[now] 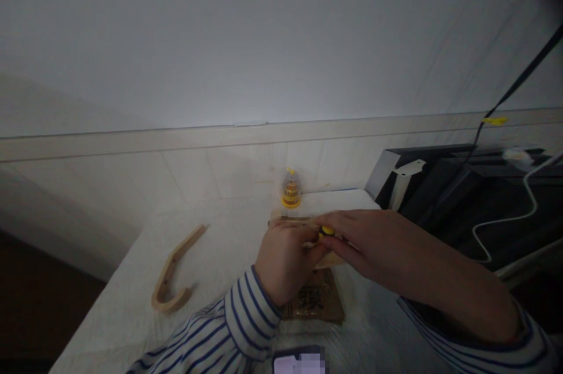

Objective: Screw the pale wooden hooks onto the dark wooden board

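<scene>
Both hands meet over the middle of the worktop point(220, 233). The right hand point(373, 242) has its fingers pinching a small yellow-capped tool point(326, 231), which sits between the two hands above a brown card point(319, 301). The left hand point(284, 259) has its fingers curled tight; what they grip is hidden. A yellow bit holder point(291, 189) stands at twelve o'clock from the hands, and a curved wooden piece point(173, 274) lies at nine.

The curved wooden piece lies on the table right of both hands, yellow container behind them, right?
No: in the head view the curved wooden piece lies on the table left of the left hand; the yellow container does stand behind.
</scene>
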`<state>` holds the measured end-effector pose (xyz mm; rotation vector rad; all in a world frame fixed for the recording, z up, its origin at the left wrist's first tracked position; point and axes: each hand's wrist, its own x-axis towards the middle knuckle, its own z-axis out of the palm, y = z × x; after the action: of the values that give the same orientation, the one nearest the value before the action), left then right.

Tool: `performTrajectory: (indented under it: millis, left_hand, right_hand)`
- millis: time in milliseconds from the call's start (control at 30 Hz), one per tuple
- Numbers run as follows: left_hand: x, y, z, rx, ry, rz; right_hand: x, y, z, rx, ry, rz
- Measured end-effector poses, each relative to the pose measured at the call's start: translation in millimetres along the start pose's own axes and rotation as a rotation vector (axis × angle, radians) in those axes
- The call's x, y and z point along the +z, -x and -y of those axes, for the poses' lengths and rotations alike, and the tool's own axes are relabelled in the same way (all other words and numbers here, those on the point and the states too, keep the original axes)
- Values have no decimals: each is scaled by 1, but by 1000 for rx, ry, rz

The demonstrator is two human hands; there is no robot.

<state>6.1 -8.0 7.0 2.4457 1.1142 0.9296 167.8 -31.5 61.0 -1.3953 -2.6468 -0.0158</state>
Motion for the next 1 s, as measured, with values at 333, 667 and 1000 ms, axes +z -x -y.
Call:
performTrajectory:
  millis: [333,667,1000]
  left_hand:
    - [0,-1,2,25,60,30]
    - [-4,-3,2,60,141,88]
    - [0,-1,3,21,141,93]
  right_hand:
    - [0,-3,5,45,5,17]
    - [-1,-4,8,73,67,2]
    - [1,-4,8,85,80,-27]
